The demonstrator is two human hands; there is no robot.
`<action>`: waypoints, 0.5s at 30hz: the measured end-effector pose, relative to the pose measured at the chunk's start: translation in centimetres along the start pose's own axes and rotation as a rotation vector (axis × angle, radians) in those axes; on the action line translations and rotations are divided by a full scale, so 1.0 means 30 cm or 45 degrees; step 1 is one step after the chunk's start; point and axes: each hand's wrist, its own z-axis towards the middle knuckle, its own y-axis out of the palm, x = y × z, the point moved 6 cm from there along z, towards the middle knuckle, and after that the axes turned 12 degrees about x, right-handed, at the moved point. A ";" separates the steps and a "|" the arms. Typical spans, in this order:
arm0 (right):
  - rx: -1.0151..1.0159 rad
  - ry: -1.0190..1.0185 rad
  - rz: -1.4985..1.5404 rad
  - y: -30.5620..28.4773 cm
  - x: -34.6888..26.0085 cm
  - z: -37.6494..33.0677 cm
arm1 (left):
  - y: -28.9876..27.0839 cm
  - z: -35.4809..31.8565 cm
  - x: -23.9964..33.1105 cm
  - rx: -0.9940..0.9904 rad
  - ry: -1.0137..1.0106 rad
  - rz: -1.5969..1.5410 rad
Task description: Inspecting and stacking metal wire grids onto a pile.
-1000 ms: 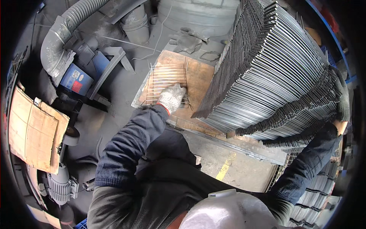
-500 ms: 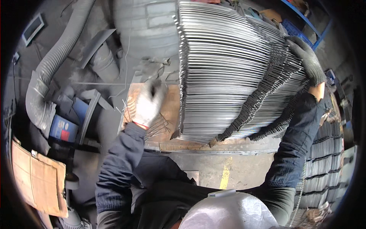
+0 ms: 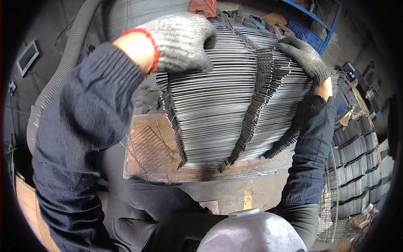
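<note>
A tall row of thin metal wire racks (image 3: 214, 103), packed edge to edge with dark bent bands running across it, stands on the worktable. My left hand (image 3: 180, 42), in a grey-white knit glove with a red cuff, is curled over its far left end; the undersides of the fingers are hidden. At the far right end, my right hand (image 3: 304, 59) in a darker, soiled glove has its fingers bent around the rack ends. Left of the row, loose wire grids (image 3: 151, 145) lie on a brown board (image 3: 134, 122).
A spare dark glove (image 3: 147, 98) lies behind the board. More stacked racks (image 3: 357, 159) stand to the right. A blue crate (image 3: 304, 35) and a red bag (image 3: 202, 7) are at the back. A ribbed grey hose (image 3: 69, 63) runs down the left side.
My left hand has gone from above the brown board up to the far left end of the rack row. My right hand stays at the right end. The whole view has shifted slightly.
</note>
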 end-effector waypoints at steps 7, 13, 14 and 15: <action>0.020 0.016 -0.066 0.002 0.048 0.002 | -0.009 0.050 0.027 -0.212 -0.184 -0.076; 0.016 0.051 0.031 -0.010 -0.022 -0.027 | -0.157 0.036 0.030 -0.317 -0.298 -0.161; 0.002 -0.013 0.091 0.026 -0.089 -0.002 | -0.218 -0.029 0.041 -0.383 -0.417 -0.181; -0.001 0.041 0.040 0.005 -0.045 -0.014 | -0.197 -0.001 0.013 -0.291 -0.380 -0.203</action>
